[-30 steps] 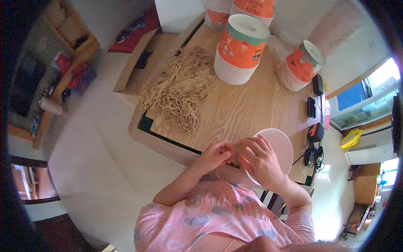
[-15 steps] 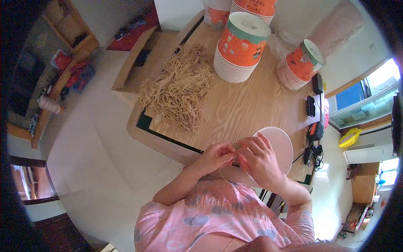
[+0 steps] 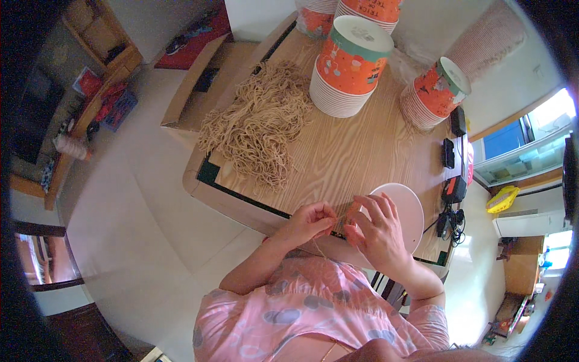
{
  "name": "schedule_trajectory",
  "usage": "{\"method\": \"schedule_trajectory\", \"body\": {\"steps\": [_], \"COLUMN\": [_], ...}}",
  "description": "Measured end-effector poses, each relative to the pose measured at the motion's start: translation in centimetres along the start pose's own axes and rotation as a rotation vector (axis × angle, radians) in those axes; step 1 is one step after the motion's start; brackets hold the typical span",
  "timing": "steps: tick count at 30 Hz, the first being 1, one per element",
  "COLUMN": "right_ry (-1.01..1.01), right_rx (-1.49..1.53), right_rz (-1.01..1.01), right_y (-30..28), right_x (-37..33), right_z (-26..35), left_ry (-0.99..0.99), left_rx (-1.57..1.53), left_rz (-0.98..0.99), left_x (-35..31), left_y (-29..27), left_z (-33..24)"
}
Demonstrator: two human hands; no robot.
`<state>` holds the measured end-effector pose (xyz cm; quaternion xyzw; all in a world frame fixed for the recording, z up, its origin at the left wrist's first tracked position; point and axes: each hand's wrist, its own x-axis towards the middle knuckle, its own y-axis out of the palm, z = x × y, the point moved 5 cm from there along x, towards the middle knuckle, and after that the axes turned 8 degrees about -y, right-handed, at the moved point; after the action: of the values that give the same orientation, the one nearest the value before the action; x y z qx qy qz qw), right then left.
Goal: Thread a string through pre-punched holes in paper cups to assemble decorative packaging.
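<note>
Over the near table edge, my left hand (image 3: pixel 310 224) has thumb and forefinger pinched on a thin beige cord (image 3: pixel 318 247), whose tail hangs below the fingers. My right hand (image 3: pixel 381 235) is just to its right, fingers bent, with the thumb close to the forefinger; it overlaps a paper bucket (image 3: pixel 411 212) with a white inside and a bit of orange outer wall showing. A faint strand seems to run between the two hands, but whether the right fingertips grip it is too small to tell. A big heap of beige cords (image 3: pixel 256 130) lies on the table's left.
A tall stack of orange and green paper buckets (image 3: pixel 350 66) stands on the wooden table (image 3: pixel 344 154). Another stack (image 3: pixel 435 93) is at the right, near black adapters and cables (image 3: pixel 450 222). An open cardboard box (image 3: pixel 187 102) sits left of the table.
My hands have parted slightly, the right one shifting a little rightward with its fingers more bent. My left hand stays pinched on the cord. The whole view has shifted slightly.
</note>
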<state>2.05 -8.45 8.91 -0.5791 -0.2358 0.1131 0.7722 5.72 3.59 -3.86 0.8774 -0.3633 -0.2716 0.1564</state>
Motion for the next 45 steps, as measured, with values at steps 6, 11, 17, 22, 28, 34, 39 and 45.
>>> {"method": "schedule_trajectory", "body": {"steps": [6,11,17,22,28,34,39,45], "right_ry": [-0.043,0.044,0.0,0.012,-0.04,-0.055,-0.084,-0.102], "right_rx": [0.01,0.039,0.022,0.034,0.041,0.056,0.047,0.094], "right_rz": [0.027,0.003,0.016,0.012,0.049,0.054,0.01,0.023], "right_y": [0.3,0.3,0.3,0.3,0.4,0.8,0.6,0.8], "right_x": [-0.1,-0.2,-0.5,-0.3,-0.4,-0.7,-0.7,-0.6], "right_z": [0.3,0.0,0.1,0.2,0.1,-0.1,0.0,0.1], "left_ry": [0.001,-0.011,-0.028,-0.017,-0.067,-0.121,-0.207,-0.346], "left_rx": [-0.042,-0.024,-0.076,-0.081,-0.05,-0.051,-0.361,-0.584], "left_rz": [-0.04,0.023,0.019,0.067,-0.021,0.039,0.134,0.348], "left_x": [-0.6,-0.5,-0.7,-0.5,-1.0,0.0,2.8,3.6], "left_y": [1.0,0.5,0.3,0.3,1.3,1.2,1.9,2.7], "left_z": [-0.5,-0.5,-0.3,-0.2,-1.0,-0.3,3.3,4.5]}}
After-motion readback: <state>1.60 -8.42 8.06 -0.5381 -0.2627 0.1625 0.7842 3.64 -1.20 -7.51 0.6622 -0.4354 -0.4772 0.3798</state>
